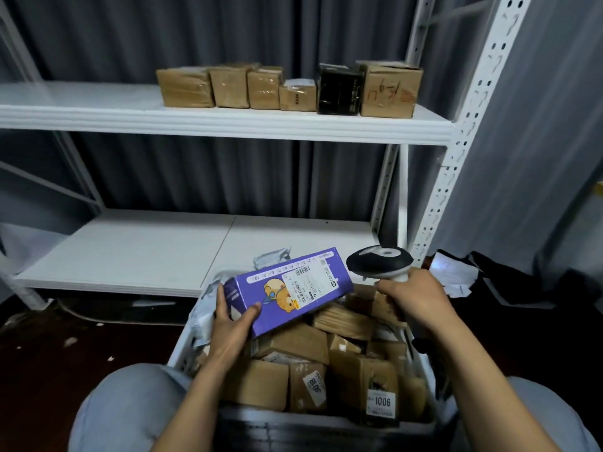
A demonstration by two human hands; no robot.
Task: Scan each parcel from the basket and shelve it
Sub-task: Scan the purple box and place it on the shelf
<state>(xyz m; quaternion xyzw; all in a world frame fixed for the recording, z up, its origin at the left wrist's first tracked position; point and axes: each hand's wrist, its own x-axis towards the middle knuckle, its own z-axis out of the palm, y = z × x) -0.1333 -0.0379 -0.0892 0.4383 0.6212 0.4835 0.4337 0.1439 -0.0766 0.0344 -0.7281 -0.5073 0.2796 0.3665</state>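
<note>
Purple box (pixel 287 291) is up off the basket (pixel 184 344), held over the brown parcels in your left hand (pixel 233 324). You grip it by the near-left end, thumb (pixel 253 310) on the top face and the other fingers wrapped round the end.

Your right hand (pixel 414 298) is curled round the handle of the scanner (pixel 380 261), grip closed. I can't tell whether a finger is on the trigger.

Key geometry: the box's long axis runs from near-left up to far-right, and the far-right end sits just beside the scanner head. The label (pixel 305 285) is on the top face, in the half nearer the scanner and well clear of your thumb. The barcode faces up toward you. The scanner head sits just past the box end and slightly above it, so it isn't over the label.

My read: the scan is the step in hand. Either tip the scanner head down and left onto the label, or tilt the box's top face toward it. The left hand owns the box, so it does the shelving.

Top shelf (pixel 228 122) already has a row of parcels (pixel 287 88) on its right part. Lower shelf (pixel 130 252) is nearer the box.
</note>
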